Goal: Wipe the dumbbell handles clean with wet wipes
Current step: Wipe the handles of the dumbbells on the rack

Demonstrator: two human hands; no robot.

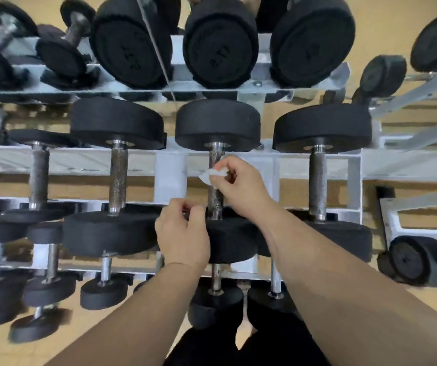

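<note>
As you looked down over the rack (171,167), the view held the following.

1. The centre dumbbell (217,125) lay on the middle tier with its black heads toward 12 and 6 o'clock. Its handle (215,195), a knurled metal bar, ran between them near the middle of the view.
2. The wet wipe (213,175) was white and crumpled. It was pressed against the far half of that handle, with one corner sticking out toward 9 o'clock.
3. Your right hand (241,186) reached in from 5 o'clock, thumb and fingertips pinching the wipe onto the bar.
4. Your left hand (184,233) came in from 7 o'clock and sat at the near end of the handle, over the near head. Its fingers were curled, but whether they gripped anything could not be told.
5. The left neighbour (118,175) lay at 9 o'clock on the same tier and had a speckled handle. The right neighbour (317,180) lay at 3 o'clock.
6. The top-tier dumbbells (220,43) were three large black ones at 12 o'clock.
7. The bottom-tier dumbbells (103,294) were smaller and sat between 6 and 8 o'clock.
8. The floor dumbbell (420,260) lay at 4 o'clock, just beside the rack's end frame.
</note>
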